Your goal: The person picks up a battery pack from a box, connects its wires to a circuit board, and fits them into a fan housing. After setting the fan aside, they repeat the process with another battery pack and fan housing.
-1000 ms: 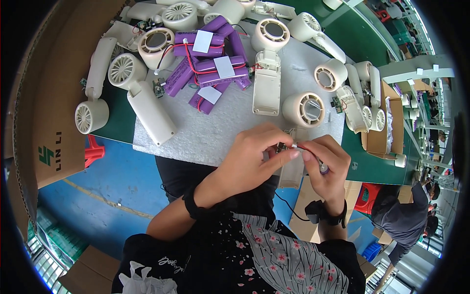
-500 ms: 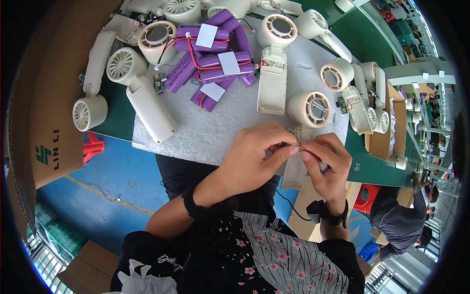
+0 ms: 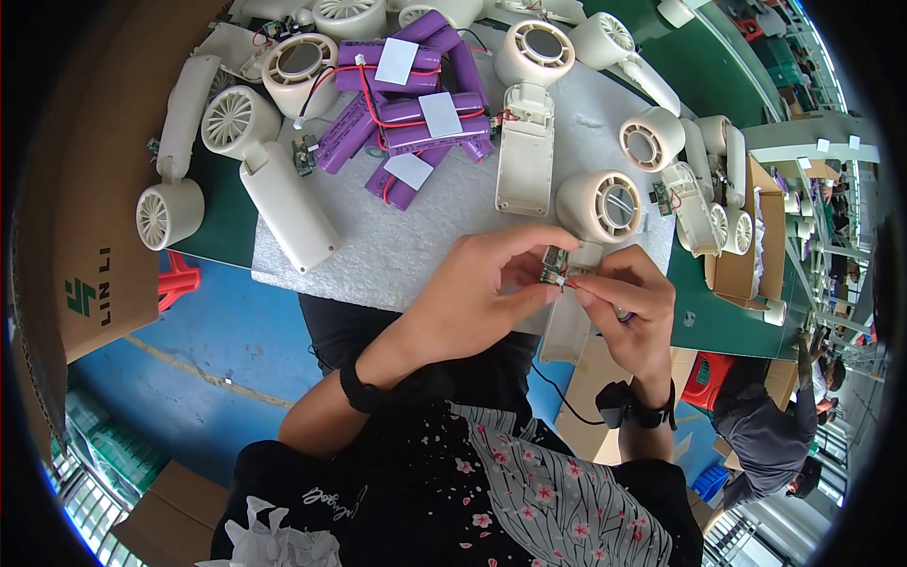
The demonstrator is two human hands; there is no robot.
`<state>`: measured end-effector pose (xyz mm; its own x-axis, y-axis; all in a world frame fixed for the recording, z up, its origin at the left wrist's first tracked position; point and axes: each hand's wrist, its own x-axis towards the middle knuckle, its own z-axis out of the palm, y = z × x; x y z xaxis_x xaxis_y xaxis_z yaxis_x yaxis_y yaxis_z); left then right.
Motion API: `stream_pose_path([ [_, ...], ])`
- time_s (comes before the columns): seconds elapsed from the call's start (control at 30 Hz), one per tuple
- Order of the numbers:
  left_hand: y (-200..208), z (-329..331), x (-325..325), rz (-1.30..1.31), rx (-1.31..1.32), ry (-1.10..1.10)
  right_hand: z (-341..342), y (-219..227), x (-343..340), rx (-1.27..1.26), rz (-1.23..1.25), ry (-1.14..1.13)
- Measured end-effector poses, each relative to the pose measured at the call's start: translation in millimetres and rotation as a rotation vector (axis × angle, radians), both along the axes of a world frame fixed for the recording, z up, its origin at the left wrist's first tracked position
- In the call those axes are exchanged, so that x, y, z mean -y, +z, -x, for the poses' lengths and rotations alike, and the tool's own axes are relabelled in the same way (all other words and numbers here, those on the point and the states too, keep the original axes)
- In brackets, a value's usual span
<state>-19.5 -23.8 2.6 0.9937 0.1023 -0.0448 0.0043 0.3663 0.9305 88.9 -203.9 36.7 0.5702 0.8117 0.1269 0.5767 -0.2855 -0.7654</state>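
Note:
My left hand [image 3: 472, 288] holds a small green circuit board [image 3: 555, 257] between thumb and fingers. Against the board's lower edge, my right hand [image 3: 641, 307] pinches the end of thin red and black wires [image 3: 569, 283]; whether a plug is seated there I cannot tell. Something round and shiny shows in part under the right fingers. Below both hands lies a cream handheld fan, its round head [image 3: 599, 206] facing up and its open handle [image 3: 565, 329] partly covered by the hands.
Purple battery packs [image 3: 435, 123] with white pads and red wires are piled mid-table on a grey foam sheet [image 3: 378, 269]. Cream fans [image 3: 291, 208] lie left, and an opened fan handle [image 3: 525, 156] beyond my hands. A carton [image 3: 756, 260] stands right; a co-worker [image 3: 770, 425] sits farther off.
The circuit board has turned up into view between my left fingers, which have spread a little. My right hand has stayed close by, still pinching the wires.

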Motion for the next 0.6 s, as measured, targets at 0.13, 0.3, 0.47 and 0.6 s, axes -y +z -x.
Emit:
stream_pose_path([
  [0.13,-2.0,1.3,-3.0,0.038,-0.064,-0.042,1.8,-0.9,-1.4,0.036,0.011,0.01],
  [0.3,-2.4,0.7,-4.2,0.077,-0.077,-0.051,2.0,-2.5,-2.6,0.055,-0.008,0.013],
  [0.47,-3.6,-0.4,-4.5,0.106,-0.063,-0.05,4.0,-2.1,-3.0,0.142,-0.002,0.01],
  [0.6,-3.9,-1.5,-4.9,0.162,-0.031,-0.029,2.2,0.9,-4.9,0.352,0.013,0.049],
])
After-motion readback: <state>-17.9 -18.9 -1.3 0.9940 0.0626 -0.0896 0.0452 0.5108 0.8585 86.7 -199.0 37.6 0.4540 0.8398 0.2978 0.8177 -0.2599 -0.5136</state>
